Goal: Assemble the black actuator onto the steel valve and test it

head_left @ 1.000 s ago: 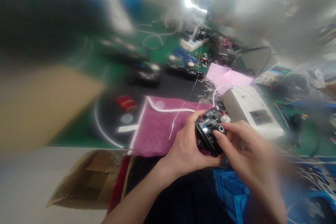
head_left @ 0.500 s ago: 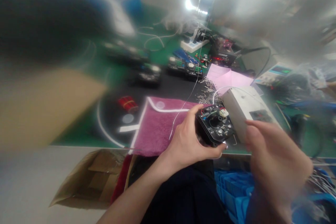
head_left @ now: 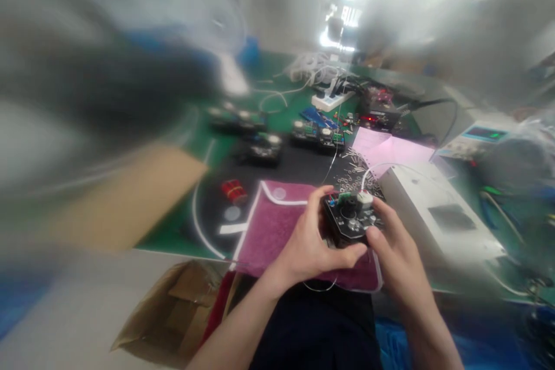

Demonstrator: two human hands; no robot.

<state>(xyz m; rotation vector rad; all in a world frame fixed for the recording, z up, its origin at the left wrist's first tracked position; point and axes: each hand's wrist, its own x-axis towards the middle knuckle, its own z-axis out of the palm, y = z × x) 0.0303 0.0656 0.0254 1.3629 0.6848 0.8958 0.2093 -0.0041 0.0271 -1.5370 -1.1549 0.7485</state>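
Between my hands is a black circuit board assembly [head_left: 347,221] with a white round part, a dark cylinder in its middle and small components on top. My left hand [head_left: 310,240] grips it from the left, thumb along the near edge and fingers round the far side. My right hand [head_left: 394,245] holds the right side, thumb at the near corner and fingers by the white part. The assembly is above a purple cloth [head_left: 273,231] with white edging. Just beyond it lie many small metal screws and rings [head_left: 349,176].
Similar board assemblies [head_left: 264,147] stand on the black mat. A red spool [head_left: 234,191] lies left of the cloth. Right are a white box [head_left: 416,196], pink paper [head_left: 390,150] and an instrument with a display [head_left: 481,136]. A power strip [head_left: 332,99] is behind; a cardboard box [head_left: 169,306] sits below the edge.
My right hand has come in from the right and now grips the board assembly alongside my left. The assembly has turned slightly, and the whole view has shifted.
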